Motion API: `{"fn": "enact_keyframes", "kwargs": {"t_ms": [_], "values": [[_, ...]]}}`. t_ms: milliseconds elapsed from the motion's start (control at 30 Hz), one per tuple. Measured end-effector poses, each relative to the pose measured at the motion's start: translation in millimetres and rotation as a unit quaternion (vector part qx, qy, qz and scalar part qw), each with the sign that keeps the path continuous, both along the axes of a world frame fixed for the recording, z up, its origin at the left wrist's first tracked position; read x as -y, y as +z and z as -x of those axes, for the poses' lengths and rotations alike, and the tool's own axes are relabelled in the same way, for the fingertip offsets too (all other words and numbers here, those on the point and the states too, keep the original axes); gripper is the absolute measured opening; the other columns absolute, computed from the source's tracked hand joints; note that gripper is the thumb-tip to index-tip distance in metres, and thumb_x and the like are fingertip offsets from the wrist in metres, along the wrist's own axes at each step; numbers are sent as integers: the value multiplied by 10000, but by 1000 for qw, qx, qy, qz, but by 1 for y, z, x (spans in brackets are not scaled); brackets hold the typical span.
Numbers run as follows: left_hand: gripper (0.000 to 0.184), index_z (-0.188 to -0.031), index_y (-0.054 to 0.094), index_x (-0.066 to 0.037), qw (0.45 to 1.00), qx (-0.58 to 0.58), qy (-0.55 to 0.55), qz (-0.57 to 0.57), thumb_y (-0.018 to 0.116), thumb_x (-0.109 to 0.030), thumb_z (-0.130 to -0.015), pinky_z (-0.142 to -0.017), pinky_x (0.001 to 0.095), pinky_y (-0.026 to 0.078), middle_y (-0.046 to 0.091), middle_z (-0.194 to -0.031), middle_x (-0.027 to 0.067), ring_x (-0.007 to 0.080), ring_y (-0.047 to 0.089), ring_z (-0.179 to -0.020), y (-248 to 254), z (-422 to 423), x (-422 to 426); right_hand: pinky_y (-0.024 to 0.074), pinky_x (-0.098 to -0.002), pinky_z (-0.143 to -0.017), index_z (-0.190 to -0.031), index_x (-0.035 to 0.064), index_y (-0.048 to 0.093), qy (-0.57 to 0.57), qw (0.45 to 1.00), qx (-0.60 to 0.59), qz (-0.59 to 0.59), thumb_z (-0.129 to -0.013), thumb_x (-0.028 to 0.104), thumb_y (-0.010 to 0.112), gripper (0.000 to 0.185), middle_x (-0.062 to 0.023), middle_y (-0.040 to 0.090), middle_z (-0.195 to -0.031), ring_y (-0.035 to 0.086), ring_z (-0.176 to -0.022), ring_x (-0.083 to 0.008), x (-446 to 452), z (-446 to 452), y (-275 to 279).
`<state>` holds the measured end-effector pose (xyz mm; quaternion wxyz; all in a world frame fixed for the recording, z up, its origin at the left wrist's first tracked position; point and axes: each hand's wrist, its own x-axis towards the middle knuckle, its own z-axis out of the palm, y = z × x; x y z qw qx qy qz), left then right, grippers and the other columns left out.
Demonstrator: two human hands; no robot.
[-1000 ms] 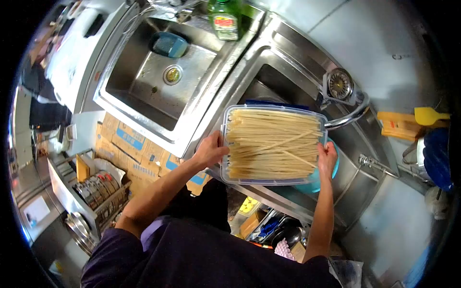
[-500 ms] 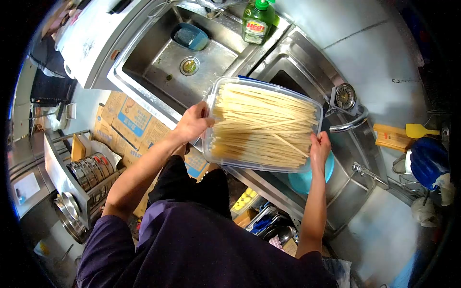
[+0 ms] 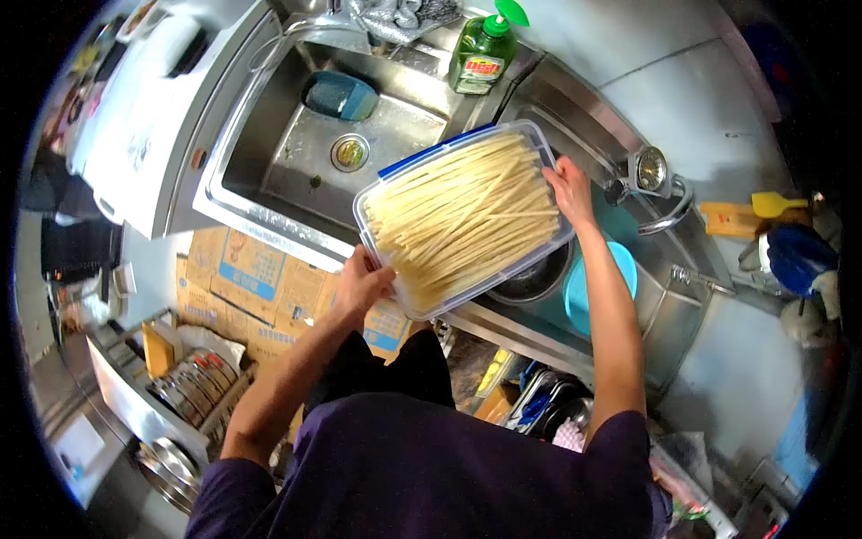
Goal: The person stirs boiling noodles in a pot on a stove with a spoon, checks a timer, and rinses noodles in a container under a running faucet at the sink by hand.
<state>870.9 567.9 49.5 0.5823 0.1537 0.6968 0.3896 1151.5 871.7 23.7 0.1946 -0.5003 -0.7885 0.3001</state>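
Note:
A clear plastic box [image 3: 429, 154] with a blue strip along its far side is held between my two hands, over the sink's front edge. Packed inside lie many long, thin, pale-yellow sticks [image 3: 462, 211]; whether they are noodles or some other sticks I cannot tell. My left hand [image 3: 366, 280] grips the near left corner, fingers curled over the rim. At the opposite, far right end, my right hand [image 3: 569, 190] has its thumb and fingers closed on the edge. The box is turned so its right end points away from me.
Behind the box is a steel sink [image 3: 296, 166] with a blue caddy [image 3: 339, 95] in it. A green dish soap bottle [image 3: 482, 56] stands on the rim. Right of the box are a turquoise basin [image 3: 600, 289], a dark round pan [image 3: 537, 277] and a faucet [image 3: 669, 214]. Flattened cardboard [image 3: 238, 278] covers the floor.
The box has turned counterclockwise, its right end going up and away and its left end coming nearer me. It has shifted left, uncovering the dark pan. Both hands keep their hold.

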Motion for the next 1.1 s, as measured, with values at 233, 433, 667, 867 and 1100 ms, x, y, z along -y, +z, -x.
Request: {"fn": "enact_keyframes", "kwargs": {"t_ms": [233,433,667,867,1100], "values": [[288,-956,509,54,989,108,87,-41,651,-8,-713,-603,285,530,619,-793,122,180,621,-669,-13,7,9,303,-350,-520,-705,43,335,-2,998,36,58,-813,231,650,383,-84,294,-595,288,-555,-199,-33,65,-4],[215,-904,541,35,972,196,129,-17,674,12,-737,-628,268,530,634,-805,107,174,625,-676,-30,-3,13,314,-309,-541,-700,60,341,74,993,81,48,-795,215,686,390,-22,324,-610,316,-591,-135,-63,104,8],[216,-931,486,-16,960,223,168,26,639,3,-779,-596,314,536,609,-795,105,210,626,-668,-36,4,9,346,-306,-552,-699,61,410,50,989,104,93,-763,163,672,288,-11,387,-616,380,-603,-133,-66,109,7],[179,-843,468,-32,954,184,236,8,612,2,-742,-476,307,473,584,-690,91,168,580,-555,-39,3,11,348,-348,-545,-626,43,404,84,990,98,59,-605,70,577,177,-78,389,-580,411,-581,-196,-64,120,-2],[162,-882,518,1,978,106,178,39,597,-29,-743,-486,319,504,587,-690,84,175,594,-545,-4,45,13,305,-306,-514,-618,41,324,115,983,24,143,-595,9,537,217,-36,295,-581,332,-542,-154,-54,130,19]]}}
